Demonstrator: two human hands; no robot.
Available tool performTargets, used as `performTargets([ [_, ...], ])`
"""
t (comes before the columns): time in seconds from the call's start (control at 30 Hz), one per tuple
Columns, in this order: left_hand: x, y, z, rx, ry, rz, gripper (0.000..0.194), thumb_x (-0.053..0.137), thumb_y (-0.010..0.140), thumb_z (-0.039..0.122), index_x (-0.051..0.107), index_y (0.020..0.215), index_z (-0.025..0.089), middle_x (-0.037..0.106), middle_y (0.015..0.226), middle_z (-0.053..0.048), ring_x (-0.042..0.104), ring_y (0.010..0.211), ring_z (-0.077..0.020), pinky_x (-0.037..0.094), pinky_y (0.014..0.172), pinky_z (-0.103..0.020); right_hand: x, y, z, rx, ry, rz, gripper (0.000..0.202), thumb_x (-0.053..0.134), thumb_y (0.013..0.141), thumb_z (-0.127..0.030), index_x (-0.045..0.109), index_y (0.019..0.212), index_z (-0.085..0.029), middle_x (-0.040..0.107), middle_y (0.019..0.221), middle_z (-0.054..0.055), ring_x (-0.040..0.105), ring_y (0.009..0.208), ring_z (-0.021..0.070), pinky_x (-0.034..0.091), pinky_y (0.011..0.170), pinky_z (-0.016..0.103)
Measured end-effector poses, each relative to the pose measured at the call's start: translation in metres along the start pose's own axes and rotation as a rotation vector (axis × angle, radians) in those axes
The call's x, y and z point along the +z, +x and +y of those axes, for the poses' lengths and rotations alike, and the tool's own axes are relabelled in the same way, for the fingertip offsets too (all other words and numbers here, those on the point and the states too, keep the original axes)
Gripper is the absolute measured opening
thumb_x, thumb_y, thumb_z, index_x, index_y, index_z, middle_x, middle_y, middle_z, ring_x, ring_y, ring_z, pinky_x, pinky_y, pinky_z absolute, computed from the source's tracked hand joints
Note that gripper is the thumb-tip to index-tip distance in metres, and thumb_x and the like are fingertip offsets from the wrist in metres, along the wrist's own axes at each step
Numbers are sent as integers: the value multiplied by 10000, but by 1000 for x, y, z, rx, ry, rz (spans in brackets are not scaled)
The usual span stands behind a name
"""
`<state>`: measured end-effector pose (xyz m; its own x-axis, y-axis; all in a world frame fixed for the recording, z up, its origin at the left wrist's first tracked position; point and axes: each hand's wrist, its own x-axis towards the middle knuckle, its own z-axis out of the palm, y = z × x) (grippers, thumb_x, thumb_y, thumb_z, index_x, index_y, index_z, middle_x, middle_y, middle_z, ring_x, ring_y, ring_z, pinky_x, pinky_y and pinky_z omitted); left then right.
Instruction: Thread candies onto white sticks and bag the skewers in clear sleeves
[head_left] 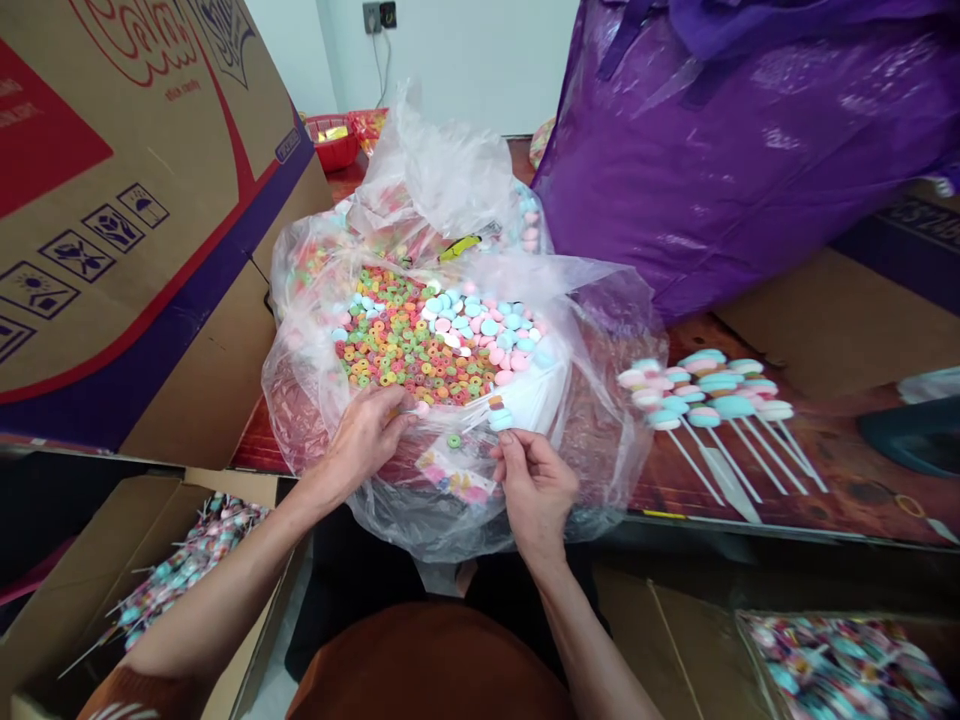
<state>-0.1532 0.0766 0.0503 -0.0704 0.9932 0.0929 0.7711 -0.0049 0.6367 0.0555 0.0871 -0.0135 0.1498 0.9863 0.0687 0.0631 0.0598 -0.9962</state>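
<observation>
My left hand (367, 430) is closed in a pinch at the near edge of a clear plastic bag (600, 400), with a small pale pink candy (421, 408) at its fingertips. In front of it lie many small coloured ring candies (405, 345). Pink, blue and white round candies (487, 325) are heaped beside the rings. My right hand (536, 490) pinches a candy skewer (499, 415) bearing a blue-and-white piece and a brownish ring; its stick is mostly hidden. White sticks (536, 400) lie just behind that skewer. A green ring (453, 440) sits between my hands.
Finished candy skewers (712, 395) lie on the wooden table (840, 500) at right, near scissors (911, 505). A large carton (150, 250) stands left, a purple bag (735, 160) right. Below are boxes of wrapped candy sticks (195, 560). A red basket (334, 150) stands behind.
</observation>
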Motion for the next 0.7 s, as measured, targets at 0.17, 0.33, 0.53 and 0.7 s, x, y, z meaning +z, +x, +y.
performTargets([
  [0.17, 7, 7, -1, -51, -168, -69, 104, 573, 867, 259, 614, 813, 180, 642, 770, -7, 565, 724, -161, 406, 662, -277, 0, 0, 1, 5, -21, -19, 263, 641, 863, -418, 670, 800, -164, 622, 612, -15, 488, 458, 107, 391, 441, 227],
  [0.33, 17, 11, -6, -40, -315, -73, 106, 580, 856, 267, 559, 795, 182, 584, 732, 20, 529, 687, -133, 395, 651, -260, -5, -1, -5, -16, -112, -140, 260, 604, 884, -408, 667, 789, -174, 617, 606, -15, 498, 482, 114, 398, 474, 229],
  [0.53, 30, 6, -9, -29, -442, -89, 70, 589, 844, 238, 587, 886, 182, 611, 764, 12, 559, 713, -138, 440, 668, -251, -8, -9, -21, -264, -390, -338, 236, 536, 903, -304, 682, 751, -198, 631, 631, -4, 543, 569, 137, 407, 574, 239],
  [0.7, 32, 5, -6, -53, -367, -102, 271, 572, 860, 202, 667, 1110, 159, 683, 875, -36, 617, 794, -172, 487, 744, -287, -5, -10, -19, -289, -448, -311, 281, 501, 918, -304, 662, 717, -193, 599, 588, -14, 495, 518, 124, 375, 545, 232],
])
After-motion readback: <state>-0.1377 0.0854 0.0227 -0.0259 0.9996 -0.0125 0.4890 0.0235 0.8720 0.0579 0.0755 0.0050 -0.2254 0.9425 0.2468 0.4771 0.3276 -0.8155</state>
